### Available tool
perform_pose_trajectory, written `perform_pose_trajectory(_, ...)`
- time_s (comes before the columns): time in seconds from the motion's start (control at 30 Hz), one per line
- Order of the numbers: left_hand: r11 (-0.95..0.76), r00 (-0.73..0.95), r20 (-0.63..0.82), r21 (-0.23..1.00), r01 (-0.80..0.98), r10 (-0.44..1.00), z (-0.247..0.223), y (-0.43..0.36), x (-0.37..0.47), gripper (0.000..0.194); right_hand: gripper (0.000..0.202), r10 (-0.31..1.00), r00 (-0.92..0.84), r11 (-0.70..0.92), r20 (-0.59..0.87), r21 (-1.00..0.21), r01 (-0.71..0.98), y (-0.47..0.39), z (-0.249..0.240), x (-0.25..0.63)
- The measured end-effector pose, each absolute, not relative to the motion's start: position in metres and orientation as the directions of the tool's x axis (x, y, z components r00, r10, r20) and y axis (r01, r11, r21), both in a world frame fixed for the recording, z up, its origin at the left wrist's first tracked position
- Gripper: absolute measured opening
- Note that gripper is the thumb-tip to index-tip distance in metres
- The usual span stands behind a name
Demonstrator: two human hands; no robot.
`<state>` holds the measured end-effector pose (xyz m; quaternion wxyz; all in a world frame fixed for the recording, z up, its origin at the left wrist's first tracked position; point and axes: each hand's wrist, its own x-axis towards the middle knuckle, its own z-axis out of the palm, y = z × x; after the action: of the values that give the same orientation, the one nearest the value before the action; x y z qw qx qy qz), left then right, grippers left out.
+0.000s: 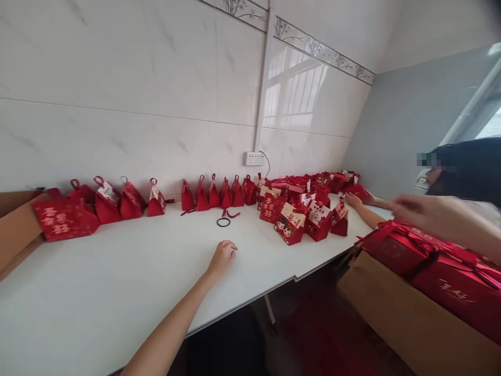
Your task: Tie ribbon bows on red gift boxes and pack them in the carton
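Note:
My left hand [222,257] rests on the white table [156,271], its fingers loosely curled in with nothing seen in them. Just beyond it lies a black ring-shaped band [223,222], with a few dark red ribbon pieces [230,213] behind. On the right, my right hand [425,213] is smeared by motion above a cardboard box [383,297] filled with large red gift boxes [454,282] tied with ribbons. Whether its fingers hold anything cannot be made out. Small red gift boxes [289,223] with ribbon loops and printed tags crowd the table between the hands and the wall.
Along the tiled wall, more red gift boxes [108,201] stand in a row. An open cardboard carton [19,224] sits at the left edge. Across at the right, another person's hands [355,201] touch a red box. A power socket [254,159] is on the wall.

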<state>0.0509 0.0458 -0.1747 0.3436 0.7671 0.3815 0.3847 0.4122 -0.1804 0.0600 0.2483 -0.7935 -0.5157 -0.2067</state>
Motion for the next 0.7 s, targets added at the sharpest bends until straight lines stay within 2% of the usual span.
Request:
perform_pose_trajectory(0.07,-0.359,0.307,0.263,0.879,0.315,0.915,-0.175,0.050,0.032,0.017,0.012,0.904,0.199,-0.206,0.378,-0.023,0.978,-0.138,0.049,0.372)
perform_pose_trajectory(0.1,-0.301,0.254,0.228,0.904,0.302,0.940,-0.176,0.052,0.022,0.018,0.013,0.949,0.091,-0.104,0.302,0.029,0.994,-0.115,0.037,0.350)
perform_pose_trajectory(0.13,-0.248,0.203,0.195,0.926,0.284,0.960,-0.177,0.054,0.012,0.020,0.017,0.958,-0.032,0.016,0.286,0.059,0.998,-0.092,0.023,0.327)
perform_pose_trajectory(0.27,-0.107,0.034,0.102,0.978,0.179,0.994,-0.183,0.065,-0.028,0.018,0.018,0.938,-0.226,0.224,0.262,0.039,0.974,-0.012,-0.051,0.247)
perform_pose_trajectory(0.33,-0.078,-0.033,0.082,0.989,0.126,0.996,-0.186,0.069,-0.045,0.014,0.020,0.915,-0.281,0.285,0.290,0.028,0.958,0.017,-0.084,0.221)
perform_pose_trajectory(0.47,-0.057,-0.155,0.064,0.997,0.045,0.986,-0.190,0.072,-0.060,0.019,0.024,0.866,-0.300,0.338,0.400,-0.027,0.941,0.058,-0.131,0.194)
perform_pose_trajectory(0.63,-0.058,-0.209,0.058,0.998,0.006,0.976,-0.188,0.073,-0.057,0.010,0.027,0.805,-0.258,0.367,0.534,-0.106,0.924,0.077,-0.157,0.194)
perform_pose_trajectory(0.7,-0.064,-0.224,0.062,0.998,-0.002,0.973,-0.186,0.074,-0.057,0.011,0.026,0.752,-0.192,0.329,0.630,-0.108,0.938,0.071,-0.155,0.208)
